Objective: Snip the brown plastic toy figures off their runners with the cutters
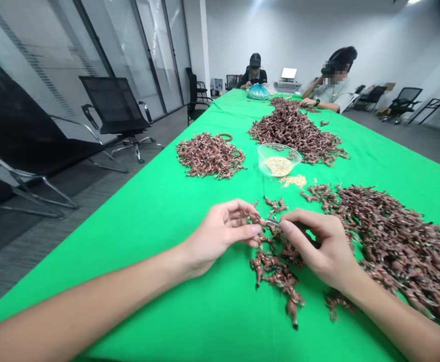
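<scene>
My left hand (223, 229) is pinched round a small brown horse figurine (252, 217), partly hidden by the fingers. In my right hand (323, 244) is a slim metal tool (272, 222) that looks like tweezers, its tip close to the figurine. Whether the tip touches it or carries anything I cannot tell. Loose brown horse figurines (280, 276) lie below and between both hands. A large heap of them (401, 241) spreads beside my right forearm. Beyond my hands stands a clear plastic bowl (261, 161) with tiny beige pieces (278, 166) inside; more are spilled beside it.
Other figurine heaps lie at the left (210, 157) and farther back (295, 128) on the green tablecloth (148, 296). Two people (255, 75) sit at the far end, near a blue bag (258, 91). Black chairs (112, 108) line the left side.
</scene>
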`<state>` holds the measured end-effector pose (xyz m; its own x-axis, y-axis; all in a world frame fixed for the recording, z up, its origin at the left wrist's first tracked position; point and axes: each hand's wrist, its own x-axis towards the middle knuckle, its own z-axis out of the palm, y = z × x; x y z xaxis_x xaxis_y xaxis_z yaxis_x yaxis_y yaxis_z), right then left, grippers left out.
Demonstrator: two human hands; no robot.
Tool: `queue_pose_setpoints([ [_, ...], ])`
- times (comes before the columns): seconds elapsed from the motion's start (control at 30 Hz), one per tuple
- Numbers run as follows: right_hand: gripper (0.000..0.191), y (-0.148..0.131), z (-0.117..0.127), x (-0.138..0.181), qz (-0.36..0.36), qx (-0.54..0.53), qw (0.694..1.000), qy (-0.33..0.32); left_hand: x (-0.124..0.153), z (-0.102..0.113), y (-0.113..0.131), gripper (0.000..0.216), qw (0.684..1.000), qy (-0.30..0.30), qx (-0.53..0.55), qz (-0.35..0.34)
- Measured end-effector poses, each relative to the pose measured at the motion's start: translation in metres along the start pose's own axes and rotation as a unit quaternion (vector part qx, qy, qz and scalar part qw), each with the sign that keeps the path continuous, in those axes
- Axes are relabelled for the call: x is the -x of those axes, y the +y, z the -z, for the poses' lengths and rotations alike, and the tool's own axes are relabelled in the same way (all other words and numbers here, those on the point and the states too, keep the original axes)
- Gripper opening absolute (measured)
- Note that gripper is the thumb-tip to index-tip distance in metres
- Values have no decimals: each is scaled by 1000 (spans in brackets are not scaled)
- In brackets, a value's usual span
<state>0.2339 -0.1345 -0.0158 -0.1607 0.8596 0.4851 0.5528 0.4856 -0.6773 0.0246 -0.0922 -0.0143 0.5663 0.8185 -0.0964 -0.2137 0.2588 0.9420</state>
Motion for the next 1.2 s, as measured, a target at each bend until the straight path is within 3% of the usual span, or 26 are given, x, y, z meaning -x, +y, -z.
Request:
queue_pose_setpoints([
  [0.23, 12, 1, 0, -1, 4, 7, 1000, 10, -6, 5, 0, 23, 998, 35, 48, 18],
  [0.43, 12, 2, -1, -1, 8, 12, 1000, 21, -6, 5, -1, 25, 999, 49, 22, 5],
  [0.67, 9, 3, 1, -1, 42, 42, 998, 30, -4, 4, 1, 20, 992, 4, -104, -66],
  [0.83, 5, 5, 0, -1, 105, 79, 991, 27, -4, 3, 4, 15, 979, -39, -171, -104],
  [1.03, 15, 7, 2, 0, 185, 109, 976, 35, -4, 5, 5, 16, 974, -90, -176, -107],
  [1.2, 16, 8, 5, 0, 205, 136, 968, 43, -4, 6, 5, 15, 982, -81, -144, -90],
])
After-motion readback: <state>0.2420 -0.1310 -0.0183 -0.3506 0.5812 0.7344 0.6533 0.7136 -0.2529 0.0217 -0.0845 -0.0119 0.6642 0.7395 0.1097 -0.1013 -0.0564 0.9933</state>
